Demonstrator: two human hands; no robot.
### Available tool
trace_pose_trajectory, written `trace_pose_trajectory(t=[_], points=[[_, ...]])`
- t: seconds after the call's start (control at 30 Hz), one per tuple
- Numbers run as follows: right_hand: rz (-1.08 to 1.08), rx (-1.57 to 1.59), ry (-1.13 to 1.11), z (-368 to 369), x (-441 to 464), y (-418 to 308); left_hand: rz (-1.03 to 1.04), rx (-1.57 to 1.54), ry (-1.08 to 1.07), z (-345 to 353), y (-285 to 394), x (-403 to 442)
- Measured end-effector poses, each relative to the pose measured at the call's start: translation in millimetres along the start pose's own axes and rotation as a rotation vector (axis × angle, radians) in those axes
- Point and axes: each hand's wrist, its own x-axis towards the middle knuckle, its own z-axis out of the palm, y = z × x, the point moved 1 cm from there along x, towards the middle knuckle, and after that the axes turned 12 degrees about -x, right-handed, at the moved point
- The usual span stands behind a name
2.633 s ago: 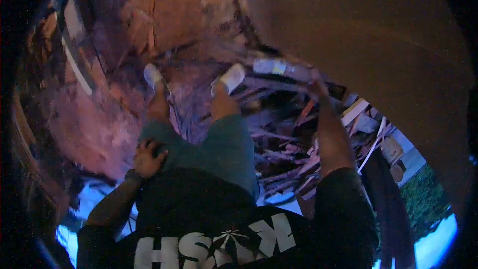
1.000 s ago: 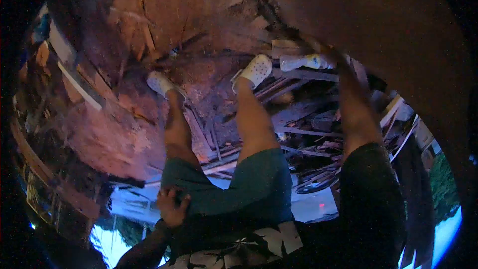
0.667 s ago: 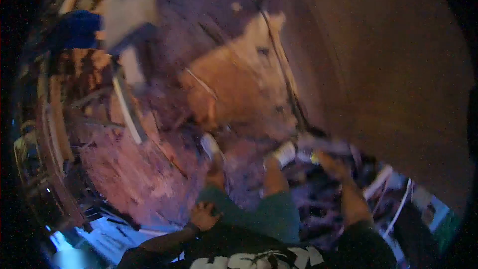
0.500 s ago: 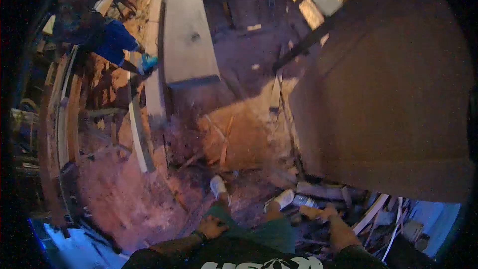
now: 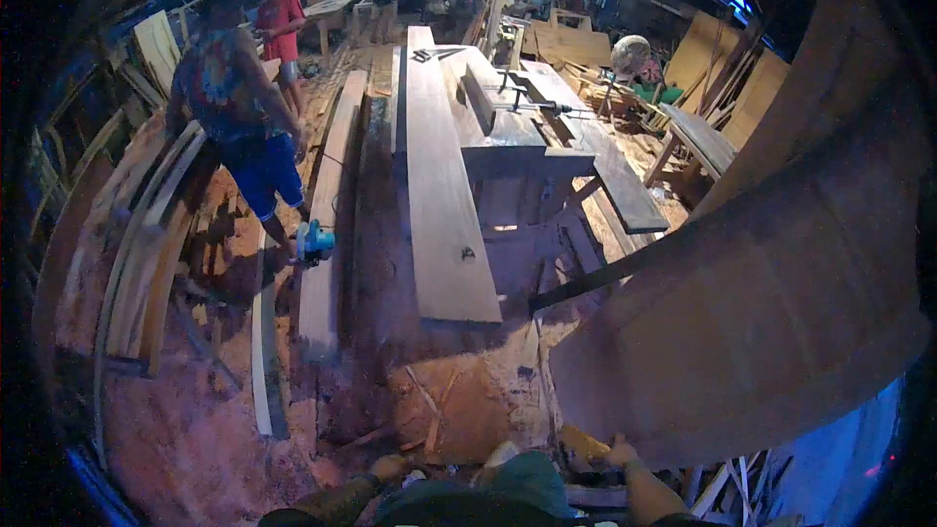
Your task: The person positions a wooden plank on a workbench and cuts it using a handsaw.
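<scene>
My left hand (image 5: 390, 468) is low in the view, beside my left leg, with nothing visible in it. Its fingers look loose, though small and dim. To the right of my knees, my right hand (image 5: 621, 452) is closed on a short yellowish strip (image 5: 584, 443) that sticks out to the left. What the strip is made of, I cannot make out. Just ahead of my legs, thin wood sticks (image 5: 431, 420) lie on the reddish, dusty floor. A long wide plank (image 5: 444, 205) extends away from me on a bench, its near end overhanging.
A large brown panel (image 5: 742, 303) leans in from the right. Clamps (image 5: 547, 107) rest on the bench. At left, a person in blue shorts (image 5: 259, 171) stands near a teal power tool (image 5: 314, 241) on a long beam (image 5: 327, 293). Another person in red (image 5: 281, 24) is farther back.
My view has tilted up, bringing the bench, the clamps and the far workshop into sight. The yellowish strip has stayed at my right hand. My feet are now mostly out of sight.
</scene>
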Motion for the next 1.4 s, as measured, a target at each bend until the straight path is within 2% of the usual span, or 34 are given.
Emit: trace_pose_trajectory(t=[0.1, 0.13, 0.2, 0.27, 0.33, 0.43, 0.53, 0.6, 0.63, 0.67, 0.73, 0.77, 0.8, 0.83, 0.9, 0.97, 1.07, 1.13, 1.2, 1.23, 1.33, 1.4], points=[[-0.028, 0.0, 0.013, -20.4, 23.3, -20.7, -0.087, -0.042, 0.126, -38.1, 21.4, 57.8], [-0.04, 0.016, 0.003, -27.9, 35.0, -27.4, -0.04, -0.076, 0.185, -47.8, 21.3, 76.2], [-0.043, -0.026, -0.018, -35.6, 76.9, -31.1, -0.378, -1.013, 0.267, -61.6, 43.3, 114.2], [-0.036, -0.156, -0.048, 9.0, 159.2, -9.4, -0.475, -1.487, 0.36, -76.1, 90.5, 142.4], [-0.064, -0.177, -0.117, -8.5, 193.8, -20.2, -0.331, -1.483, 0.519, -103.7, 136.1, 162.9], [-0.121, -0.225, -0.192, -48.2, 232.9, -32.4, -0.47, -1.683, 0.733, -119.4, 169.4, 181.3], [-0.172, -0.27, -0.205, -110.1, 256.6, -53.5, -0.381, -1.724, 0.926, -132.3, 193.9, 208.4], [-0.211, -0.316, -0.123, -138.3, 294.1, -67.1, -0.412, -1.8, 1.053, -135.9, 207.3, 226.3], [-0.275, -0.262, -0.155, -151.9, 323.8, -71.1, -0.435, -1.838, 1.115, -135.4, 216.1, 232.2], [-0.332, -0.204, -0.19, -160.4, 351.0, -76.2, -0.355, -1.958, 1.13, -134.1, 208.8, 245.4], [-0.411, -0.179, -0.117, -189.7, 380.6, -99.5, -0.211, -2.187, 1.142, -122.3, 184.9, 269.6], [-0.362, -0.156, -0.102, -211.8, 383.8, -115.3, -0.155, -2.195, 1.136, -120.2, 189.8, 271.9], [-0.447, -0.053, -0.001, -208.9, 408.0, -124.3, -0.104, -2.202, 1.12, -122.0, 198.4, 274.1], [-0.455, -0.013, -0.106, -229.6, 420.3, -142.5, -0.048, -2.213, 1.097, -130.2, 212.7, 280.8], [-0.553, -0.118, -0.086, -220.2, 483.8, -165.3, 0.088, -2.243, 1.051, -154.4, 253.6, 298.4], [-0.482, -0.172, -0.167, -281.9, 457.2, -203.8, 0.178, -2.235, 1.073, -160.0, 260.7, 311.4], [-0.539, -0.219, -0.09, -331.2, 463.8, -256.2, 0.244, -2.172, 1.215, -150.7, 253.5, 325.4], [-0.589, -0.279, -0.006, -353.8, 480.8, -289.0, 0.263, -2.3, 1.42, -159.5, 279.3, 329.9], [-0.601, -0.387, 0.038, -373.5, 500.7, -321.3, 0.278, -2.286, 1.474, -159.6, 276.7, 332.7], [-0.76, -0.562, 0.03, -387.1, 516.5, -336.8, 0.291, -2.281, 1.496, -159.3, 273.5, 334.6], [-0.759, -0.606, 0.193, -442.1, 528.3, -381.7, 0.3, -2.265, 1.576, -160.1, 268.3, 336.8], [-0.701, -0.485, 0.153, -478.0, 539.7, -410.5, 0.292, -2.262, 1.616, -161.9, 270.2, 336.5]])
